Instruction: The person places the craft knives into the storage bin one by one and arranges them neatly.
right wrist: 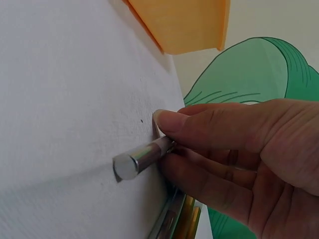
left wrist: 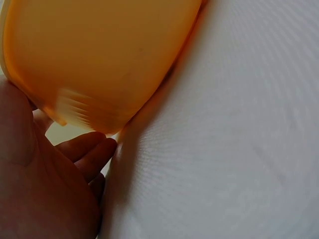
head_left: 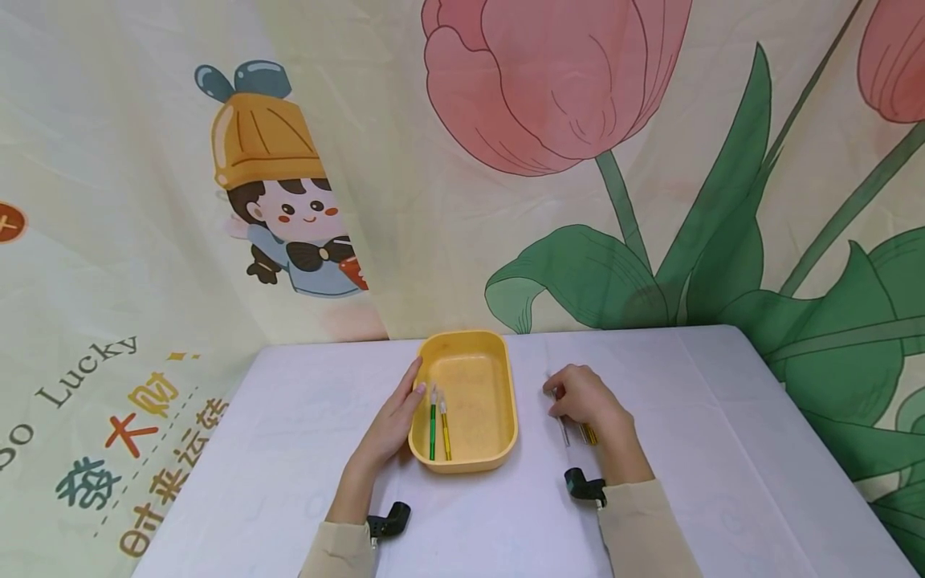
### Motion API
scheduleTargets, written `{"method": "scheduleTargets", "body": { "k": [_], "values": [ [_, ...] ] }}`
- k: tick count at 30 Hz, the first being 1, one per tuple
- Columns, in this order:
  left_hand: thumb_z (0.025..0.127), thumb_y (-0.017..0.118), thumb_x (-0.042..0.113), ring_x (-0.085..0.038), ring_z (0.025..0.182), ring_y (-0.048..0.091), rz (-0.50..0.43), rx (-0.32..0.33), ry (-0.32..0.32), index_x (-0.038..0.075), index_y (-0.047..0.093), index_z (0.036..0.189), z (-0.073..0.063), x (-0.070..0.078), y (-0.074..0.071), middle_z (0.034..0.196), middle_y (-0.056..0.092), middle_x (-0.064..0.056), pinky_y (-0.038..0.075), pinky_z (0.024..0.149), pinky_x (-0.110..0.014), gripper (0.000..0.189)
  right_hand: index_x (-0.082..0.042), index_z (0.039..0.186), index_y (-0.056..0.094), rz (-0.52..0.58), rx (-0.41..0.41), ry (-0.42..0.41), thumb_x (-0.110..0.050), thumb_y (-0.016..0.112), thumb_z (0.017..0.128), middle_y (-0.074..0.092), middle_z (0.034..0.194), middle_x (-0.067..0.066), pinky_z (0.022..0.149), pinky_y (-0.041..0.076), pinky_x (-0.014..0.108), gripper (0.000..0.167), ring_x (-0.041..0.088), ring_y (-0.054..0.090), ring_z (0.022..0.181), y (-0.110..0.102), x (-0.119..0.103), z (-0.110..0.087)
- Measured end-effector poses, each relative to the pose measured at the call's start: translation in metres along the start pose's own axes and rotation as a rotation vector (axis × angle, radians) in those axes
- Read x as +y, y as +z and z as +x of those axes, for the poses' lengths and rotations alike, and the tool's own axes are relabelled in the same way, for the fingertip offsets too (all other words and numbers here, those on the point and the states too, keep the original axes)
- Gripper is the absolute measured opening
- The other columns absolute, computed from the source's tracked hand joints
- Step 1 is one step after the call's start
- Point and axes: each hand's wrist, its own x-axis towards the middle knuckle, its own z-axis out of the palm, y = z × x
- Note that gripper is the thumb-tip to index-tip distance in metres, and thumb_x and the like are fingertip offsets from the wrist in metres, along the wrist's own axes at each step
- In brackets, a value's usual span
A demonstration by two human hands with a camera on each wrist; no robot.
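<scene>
A yellow tray stands at mid-table, holding a green pen-shaped tool and a yellow one, both with pale tips, at its left side. My left hand holds the tray's left wall, thumb at the rim and other fingers along the outside, as the left wrist view also shows. To the right of the tray, my right hand pinches a slim silver pen-shaped tool between thumb and fingers. Under that hand lie several similar tools, yellow and silver, partly hidden.
A white cloth covers the table, whose far edge meets a printed curtain. Black wrist cameras sit on both wrists, close over the cloth.
</scene>
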Motion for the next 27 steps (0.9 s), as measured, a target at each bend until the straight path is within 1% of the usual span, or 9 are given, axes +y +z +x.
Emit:
{"method": "scheduleTargets", "body": {
  "k": [7, 12, 17, 22, 27],
  "values": [
    [0.113, 0.037, 0.045, -0.019, 0.163, 0.008, -0.009, -0.006, -0.016, 0.038, 0.018, 0.167, 0.0014, -0.0006, -0.0004, 0.174, 0.016, 0.01, 0.006, 0.133, -0.05, 0.057, -0.01, 0.112, 0.082, -0.059, 0.001, -0.004, -0.002, 0.088, 0.079, 0.069, 0.088, 0.004, 0.066, 0.056, 0.028, 0.034, 0.02, 0.059, 0.08, 0.0033, -0.0023, 0.002],
    [0.114, 0.036, 0.04, -0.022, 0.163, 0.007, -0.008, -0.009, -0.021, 0.033, 0.017, 0.168, 0.0023, 0.0011, 0.0002, 0.175, 0.015, 0.006, 0.005, 0.133, -0.052, 0.057, -0.009, 0.11, 0.082, -0.061, -0.009, 0.011, -0.002, 0.087, 0.081, 0.07, 0.088, 0.004, 0.067, 0.057, 0.028, 0.03, 0.02, 0.06, 0.08, 0.0021, -0.0042, 0.001],
    [0.113, 0.037, 0.042, -0.021, 0.163, 0.009, -0.007, -0.004, -0.012, 0.035, 0.019, 0.167, 0.0008, 0.0012, -0.0002, 0.174, 0.017, 0.007, 0.006, 0.133, -0.051, 0.057, -0.01, 0.109, 0.082, -0.059, -0.034, 0.031, -0.002, 0.085, 0.083, 0.07, 0.089, 0.004, 0.066, 0.057, 0.027, 0.027, 0.02, 0.061, 0.081, 0.0013, -0.0057, 0.0007],
    [0.113, 0.037, 0.044, -0.02, 0.163, 0.008, -0.018, -0.004, -0.001, 0.037, 0.019, 0.167, -0.0004, 0.0021, -0.0002, 0.174, 0.017, 0.009, 0.006, 0.133, -0.05, 0.057, -0.008, 0.108, 0.082, -0.066, -0.033, 0.017, 0.0, 0.083, 0.082, 0.072, 0.09, 0.004, 0.065, 0.056, 0.027, 0.027, 0.02, 0.06, 0.082, 0.0008, -0.0063, 0.0004],
    [0.112, 0.038, 0.049, -0.02, 0.163, 0.01, -0.004, -0.005, 0.009, 0.038, 0.02, 0.166, -0.0003, 0.0006, -0.0006, 0.174, 0.018, 0.009, 0.007, 0.133, -0.051, 0.058, -0.004, 0.11, 0.081, -0.025, -0.027, 0.015, 0.005, 0.078, 0.082, 0.076, 0.105, 0.011, 0.059, 0.056, 0.026, 0.029, 0.019, 0.063, 0.077, 0.0019, -0.0057, -0.0003]
  ]
}}
